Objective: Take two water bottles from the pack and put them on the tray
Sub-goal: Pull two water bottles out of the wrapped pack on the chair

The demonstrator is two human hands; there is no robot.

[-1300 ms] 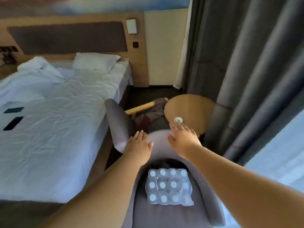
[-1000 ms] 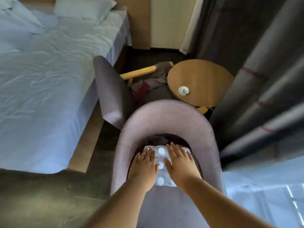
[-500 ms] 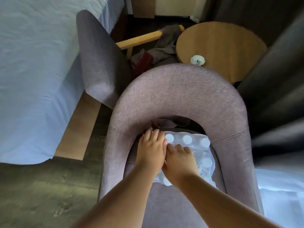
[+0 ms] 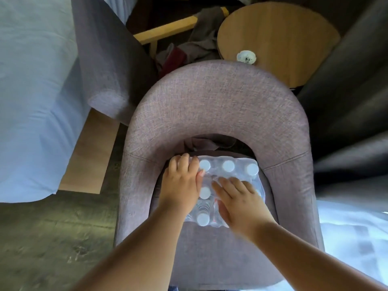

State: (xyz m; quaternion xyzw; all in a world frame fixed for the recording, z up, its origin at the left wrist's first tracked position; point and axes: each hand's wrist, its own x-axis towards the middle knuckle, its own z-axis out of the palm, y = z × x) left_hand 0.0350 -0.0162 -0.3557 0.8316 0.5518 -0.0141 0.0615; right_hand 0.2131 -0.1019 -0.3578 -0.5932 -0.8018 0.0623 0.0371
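Currently both hands flat on shrink-wrapped pack (image 4: 227, 179) of water bottles, which sits on grey armchair (image 4: 218, 106) seat. Left hand (image 4: 181, 183): grip loose, fingers spread over pack's left edge, holding nothing. Right hand (image 4: 241, 200): grip wide, palm down beside it. White caps show ahead of fingertips.

Pack (image 4: 228, 173) partly hidden under both hands

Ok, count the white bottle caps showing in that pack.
5: three along the far row, one mid-left, one near-left. Others are probably hidden under both hands.
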